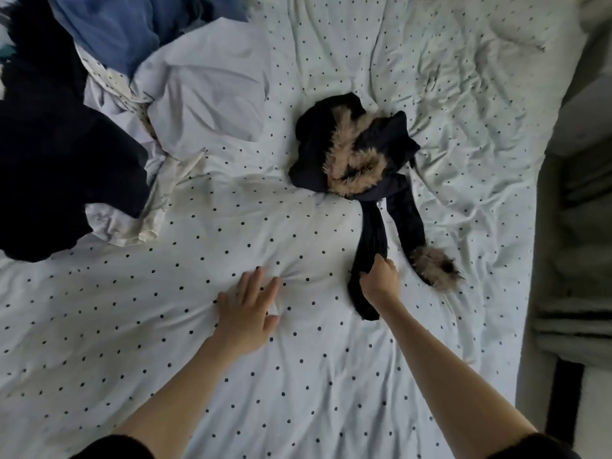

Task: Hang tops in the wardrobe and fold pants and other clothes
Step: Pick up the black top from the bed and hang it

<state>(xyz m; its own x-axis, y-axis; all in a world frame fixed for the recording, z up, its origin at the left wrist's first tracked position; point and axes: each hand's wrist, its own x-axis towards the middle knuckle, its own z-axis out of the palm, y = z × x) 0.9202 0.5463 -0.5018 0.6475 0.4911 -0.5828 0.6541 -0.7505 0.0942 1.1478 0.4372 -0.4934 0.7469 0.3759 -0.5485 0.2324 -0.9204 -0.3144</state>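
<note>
A black garment with tan fur trim lies bunched on the bed's white polka-dot cover, a little toward one o'clock from the middle of the view, with two long narrow black parts trailing down toward five o'clock. The right hand pinches the left of these two strands near its lower end, fingers curled round the dark cloth, while the other strand ends in a tan fur cuff lying just beside that hand at three o'clock. The left hand rests flat on the cover at about six o'clock, fingers spread and straight, pressing a dent into the fabric and holding nothing. At ten o'clock sits a heap of clothes: a dark navy piece, a blue piece above it, and pale white cloth spilling toward the middle
</note>
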